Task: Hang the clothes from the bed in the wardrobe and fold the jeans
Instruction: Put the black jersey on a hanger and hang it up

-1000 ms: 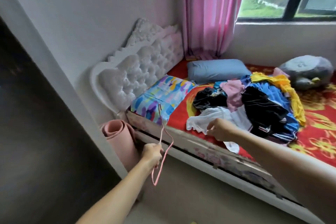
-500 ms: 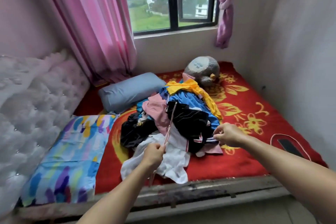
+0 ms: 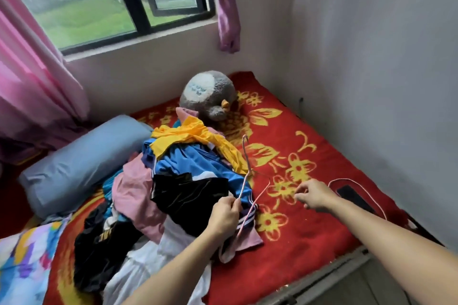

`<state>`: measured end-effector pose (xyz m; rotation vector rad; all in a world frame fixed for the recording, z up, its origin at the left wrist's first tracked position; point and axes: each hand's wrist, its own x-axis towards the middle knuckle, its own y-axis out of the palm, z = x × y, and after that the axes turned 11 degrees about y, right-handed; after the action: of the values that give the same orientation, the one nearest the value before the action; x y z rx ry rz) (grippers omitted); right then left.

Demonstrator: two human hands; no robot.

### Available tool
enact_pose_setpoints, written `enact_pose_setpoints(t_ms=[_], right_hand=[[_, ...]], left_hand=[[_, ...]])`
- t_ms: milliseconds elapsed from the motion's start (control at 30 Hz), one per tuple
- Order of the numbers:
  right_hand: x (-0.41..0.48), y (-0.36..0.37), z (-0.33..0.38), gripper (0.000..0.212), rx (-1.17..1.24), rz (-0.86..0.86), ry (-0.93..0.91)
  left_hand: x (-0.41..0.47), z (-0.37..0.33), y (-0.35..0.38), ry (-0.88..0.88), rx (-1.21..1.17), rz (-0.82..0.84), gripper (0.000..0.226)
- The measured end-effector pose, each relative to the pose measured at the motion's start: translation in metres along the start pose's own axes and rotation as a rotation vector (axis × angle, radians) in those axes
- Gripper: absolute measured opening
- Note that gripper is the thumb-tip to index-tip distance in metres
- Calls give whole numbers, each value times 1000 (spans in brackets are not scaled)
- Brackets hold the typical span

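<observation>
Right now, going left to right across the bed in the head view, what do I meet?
Blue pillow → clothes pile → right hand → phone.

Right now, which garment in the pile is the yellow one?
The yellow garment, draped over the blue jacket at the pile's far end, just in front of the grey plush toy. The other garments are blue, black, pink or white.
</observation>
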<state>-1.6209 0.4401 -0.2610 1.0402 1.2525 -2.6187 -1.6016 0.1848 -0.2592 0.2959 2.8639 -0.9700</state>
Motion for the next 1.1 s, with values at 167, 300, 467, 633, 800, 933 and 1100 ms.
enact_pose_setpoints(t_ms=[167, 300, 467, 633, 800, 933, 1100], right_hand=[[123, -14, -5, 9, -53, 108, 79], [211, -7, -17, 4, -83, 120, 112], [284, 41, -55, 7, -73, 149, 183], [304, 101, -71, 9, -52, 241, 253], [298, 153, -28, 8, -66, 300, 187], [290, 208, 26, 20, -49, 248, 96], [267, 281, 87, 66, 135, 308, 29]], left_hand=[[143, 6, 64, -138, -156, -26, 39], [225, 40, 121, -327, -459, -63, 39], [256, 113, 187, -552, -493, 140, 22], [236, 172, 186, -446, -139, 331, 28], [244, 208, 108, 138, 620, -59, 47], [251, 250, 42, 26, 922, 245, 59], [193, 285, 3, 133, 615, -35, 10]])
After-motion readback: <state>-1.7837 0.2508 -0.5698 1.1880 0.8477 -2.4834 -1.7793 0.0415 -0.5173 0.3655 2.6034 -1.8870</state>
